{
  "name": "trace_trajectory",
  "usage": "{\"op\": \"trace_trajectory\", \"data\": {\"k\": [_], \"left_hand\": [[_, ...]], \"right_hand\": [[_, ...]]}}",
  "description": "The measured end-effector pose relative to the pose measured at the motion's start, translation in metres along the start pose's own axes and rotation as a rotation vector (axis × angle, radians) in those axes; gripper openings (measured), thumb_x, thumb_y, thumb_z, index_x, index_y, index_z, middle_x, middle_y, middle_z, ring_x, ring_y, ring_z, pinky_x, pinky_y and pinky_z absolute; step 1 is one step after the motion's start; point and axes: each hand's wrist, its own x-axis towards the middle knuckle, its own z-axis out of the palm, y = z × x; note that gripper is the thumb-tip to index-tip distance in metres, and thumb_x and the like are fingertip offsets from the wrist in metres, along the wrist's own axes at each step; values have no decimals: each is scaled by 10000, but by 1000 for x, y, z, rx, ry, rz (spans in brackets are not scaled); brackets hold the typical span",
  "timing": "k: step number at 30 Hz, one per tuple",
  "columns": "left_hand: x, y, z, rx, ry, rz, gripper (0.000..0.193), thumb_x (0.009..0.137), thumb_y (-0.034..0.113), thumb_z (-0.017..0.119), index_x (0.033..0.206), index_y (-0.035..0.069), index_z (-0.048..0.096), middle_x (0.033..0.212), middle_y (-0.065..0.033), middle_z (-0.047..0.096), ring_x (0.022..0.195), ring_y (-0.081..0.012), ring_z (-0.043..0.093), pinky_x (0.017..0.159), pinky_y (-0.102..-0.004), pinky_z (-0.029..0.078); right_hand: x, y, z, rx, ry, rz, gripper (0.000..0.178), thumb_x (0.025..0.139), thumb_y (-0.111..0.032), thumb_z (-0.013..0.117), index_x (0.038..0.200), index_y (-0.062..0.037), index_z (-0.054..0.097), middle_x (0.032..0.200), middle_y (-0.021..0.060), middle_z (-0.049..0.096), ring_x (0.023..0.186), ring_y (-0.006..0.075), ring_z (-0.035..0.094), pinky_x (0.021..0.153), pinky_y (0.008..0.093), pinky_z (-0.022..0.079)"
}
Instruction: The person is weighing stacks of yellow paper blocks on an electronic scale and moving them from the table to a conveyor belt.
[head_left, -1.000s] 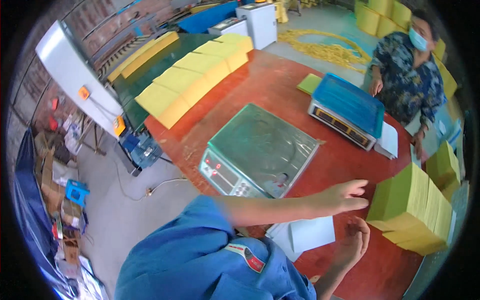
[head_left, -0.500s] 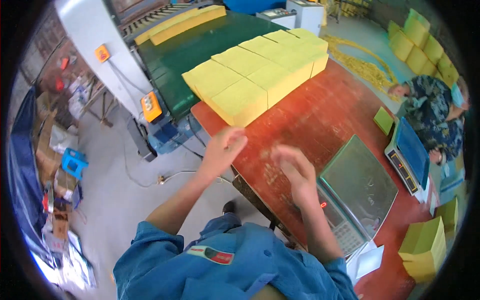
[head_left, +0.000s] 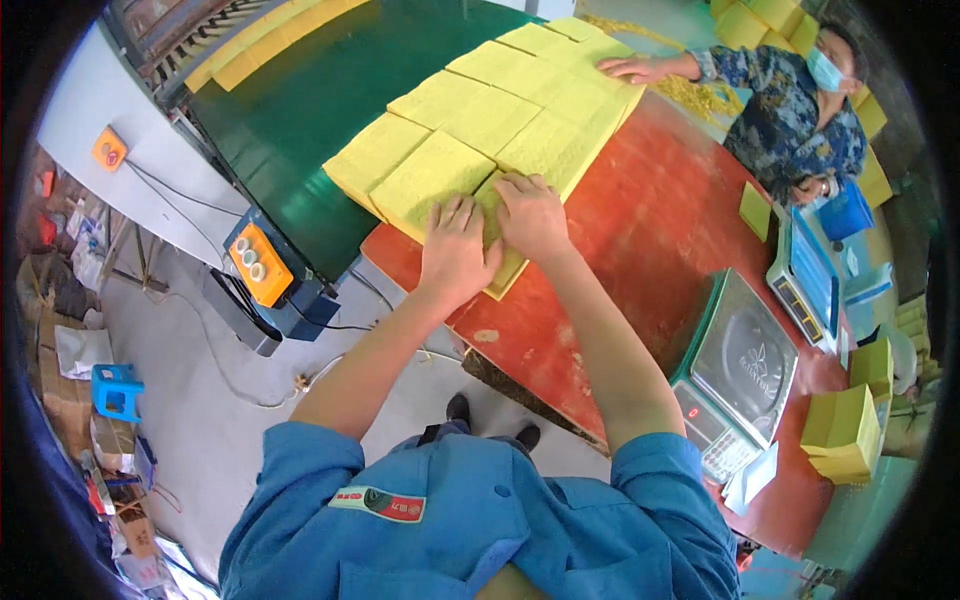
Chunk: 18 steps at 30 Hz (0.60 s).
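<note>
Rows of yellow paper stacks lie across the green belt and the red table. My left hand is closed over the front edge of the nearest stack, fingers on top and thumb toward its right side. Right beside it, my right hand has its fingers bent over the edge of the same stack's right part. Below and between my hands, a thin layer of yellow paper sticks out at a lower level. My palms hide the stack's front face.
A co-worker's hand rests on the far stacks. Two scales, a silver-topped one and a blue-topped one, stand on the right of the red table. An orange button box is left of the belt. Yellow bundles sit at right.
My hands have moved forward from the air above the table's near edge onto the nearest stack. The co-worker has straightened up and stretched a hand to the far stacks.
</note>
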Motion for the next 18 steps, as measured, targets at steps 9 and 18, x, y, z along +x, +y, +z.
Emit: {"op": "trace_trajectory", "data": {"k": [9, 18], "left_hand": [[-69, 67, -37, -377, -191, 223, 648, 774, 253, 667, 1255, -145, 493, 1324, -319, 486, 1236, -446, 471, 1088, -519, 340], [-52, 91, -42, -555, -480, 644, 677, 743, 231, 702, 1306, -87, 502, 1430, -244, 449, 1337, -383, 426, 1156, -531, 250]], "right_hand": [[-121, -57, -98, -98, 4, 307, 288, 818, -157, 621, 1084, -56, 661, 1136, 95, 654, 1035, 288, 580, 868, 428, 467], [-285, -130, -181, 527, 585, 1045, 181, 919, -7, 536, 1046, 11, 664, 1056, 104, 677, 957, 182, 628, 860, 303, 491]]}}
